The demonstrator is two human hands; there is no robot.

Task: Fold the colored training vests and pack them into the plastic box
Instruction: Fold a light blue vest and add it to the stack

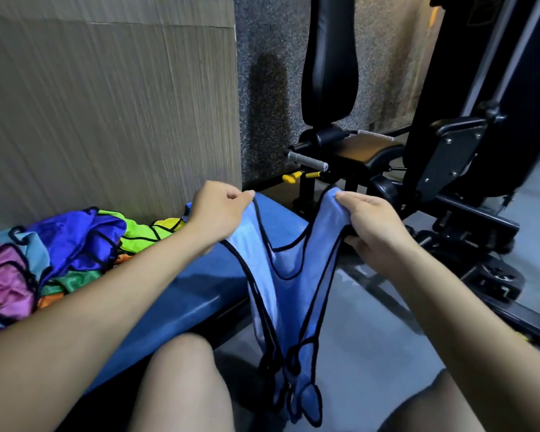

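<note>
A light blue training vest (289, 275) with black trim hangs in the air in front of me, its lower end dangling between my knees. My left hand (220, 210) pinches one top corner of it. The other top corner is gripped by my right hand (374, 226), so the cloth is stretched into a V between the two. A pile of unfolded vests (63, 244) in purple, green, yellow, orange and magenta lies on the left of the blue padded bench (175, 294). No plastic box is in view.
A wood-grain panel (106, 104) rises behind the bench on the left. A black gym machine (434, 157) with a seat, handles and yellow knobs stands ahead and to the right on the grey floor (371, 332). My knees are at the bottom edge.
</note>
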